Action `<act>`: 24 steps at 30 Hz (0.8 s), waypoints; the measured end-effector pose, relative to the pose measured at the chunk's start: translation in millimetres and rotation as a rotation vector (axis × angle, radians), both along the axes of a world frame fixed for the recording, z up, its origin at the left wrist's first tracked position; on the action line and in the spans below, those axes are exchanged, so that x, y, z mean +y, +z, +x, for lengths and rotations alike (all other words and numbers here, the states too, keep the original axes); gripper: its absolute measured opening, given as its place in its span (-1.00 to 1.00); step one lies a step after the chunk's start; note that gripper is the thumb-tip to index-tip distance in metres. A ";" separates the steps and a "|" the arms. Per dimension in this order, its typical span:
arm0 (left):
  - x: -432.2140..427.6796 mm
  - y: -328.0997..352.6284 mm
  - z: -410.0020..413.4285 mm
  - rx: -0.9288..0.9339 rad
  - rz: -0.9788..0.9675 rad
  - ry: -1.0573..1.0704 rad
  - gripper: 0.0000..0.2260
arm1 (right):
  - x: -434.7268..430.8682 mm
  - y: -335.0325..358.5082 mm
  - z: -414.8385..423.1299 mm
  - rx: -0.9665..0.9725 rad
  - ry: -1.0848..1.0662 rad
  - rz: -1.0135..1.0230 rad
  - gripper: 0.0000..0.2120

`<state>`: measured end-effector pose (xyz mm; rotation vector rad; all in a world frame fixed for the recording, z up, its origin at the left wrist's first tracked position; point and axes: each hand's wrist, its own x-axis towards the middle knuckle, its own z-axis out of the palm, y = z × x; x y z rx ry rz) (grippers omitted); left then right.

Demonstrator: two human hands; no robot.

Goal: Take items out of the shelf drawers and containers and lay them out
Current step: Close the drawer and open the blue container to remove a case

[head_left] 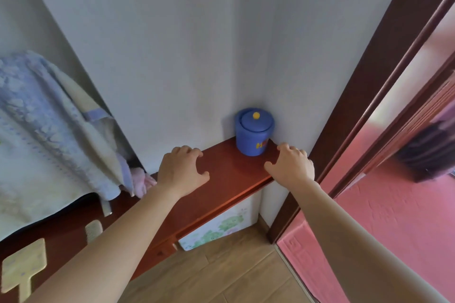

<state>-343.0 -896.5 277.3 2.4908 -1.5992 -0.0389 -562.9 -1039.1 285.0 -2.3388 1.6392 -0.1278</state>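
The blue lidded pot point(254, 131) is parked in the shelf's point(229, 179) back corner. Nothing is held: the left hand point(181, 172) and right hand point(293, 167) are spread. Probably light, smooth plastic, best gripped round the body since the lid looks loose.

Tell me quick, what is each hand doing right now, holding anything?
Left hand: open, fingers spread, holding nothing, on the red shelf top.
Right hand: open, holding nothing, beside the blue lidded pot.
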 end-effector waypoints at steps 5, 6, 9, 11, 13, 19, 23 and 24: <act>-46.1 -12.6 -4.5 0.027 0.027 0.038 -0.52 | -54.5 -11.4 6.7 -0.022 0.032 0.038 -0.51; -53.7 -14.6 -3.4 0.031 0.035 0.043 -0.51 | -62.8 -13.6 9.0 -0.026 0.036 0.049 -0.52; -76.8 -19.0 2.6 0.036 0.035 0.052 -0.51 | -86.0 -21.2 18.2 -0.038 0.040 0.064 -0.54; -92.7 -22.1 7.8 0.041 0.030 0.049 -0.51 | -99.7 -25.8 25.3 -0.055 0.027 0.076 -0.51; -108.4 -25.6 12.4 0.060 0.018 0.041 -0.51 | -109.6 -30.9 30.9 -0.081 -0.001 0.104 -0.46; -161.4 -22.9 22.9 0.102 -0.031 -0.031 -0.52 | -128.2 -51.6 42.6 -0.179 -0.046 0.232 -0.07; -200.1 -18.6 26.6 0.137 -0.038 -0.108 -0.58 | -140.8 -61.3 55.7 -0.260 -0.032 0.293 0.08; -210.9 -18.6 26.8 0.143 -0.025 -0.128 -0.59 | -143.3 -64.0 58.1 -0.280 -0.035 0.290 0.09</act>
